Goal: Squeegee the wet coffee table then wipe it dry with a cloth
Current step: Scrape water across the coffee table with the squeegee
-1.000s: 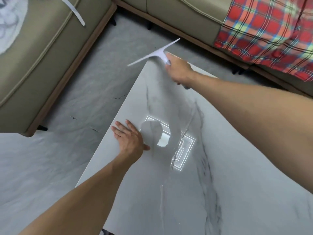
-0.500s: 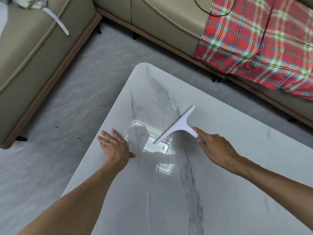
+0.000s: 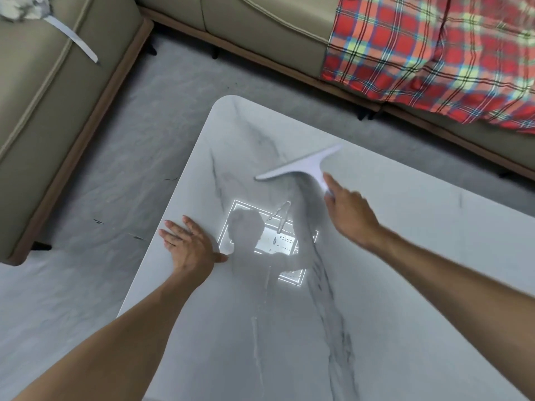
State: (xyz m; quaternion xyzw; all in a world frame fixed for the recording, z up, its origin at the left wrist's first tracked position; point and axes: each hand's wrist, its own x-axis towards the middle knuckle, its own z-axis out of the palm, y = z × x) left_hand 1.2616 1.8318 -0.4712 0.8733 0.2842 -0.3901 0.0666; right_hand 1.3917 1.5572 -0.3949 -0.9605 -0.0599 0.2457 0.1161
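The white marble coffee table (image 3: 405, 256) fills the lower right, with grey veins and a bright reflected light patch near its middle. My right hand (image 3: 348, 214) grips the handle of a white squeegee (image 3: 301, 164), whose blade lies across the tabletop toward the far corner. My left hand (image 3: 189, 246) rests flat, fingers spread, on the table's left edge. A few water streaks and drops show beside the light patch. A crumpled white and grey cloth (image 3: 24, 8) lies on the left sofa seat.
A beige sofa (image 3: 52, 111) stands to the left and another section (image 3: 246, 30) runs along the back. A red plaid blanket (image 3: 434, 53) hangs over it at the right. Grey floor (image 3: 130, 140) lies between sofas and table.
My right hand pulled the squeegee from the far corner toward me, then pushed it back out toward the far side. The left hand stayed flat on the edge.
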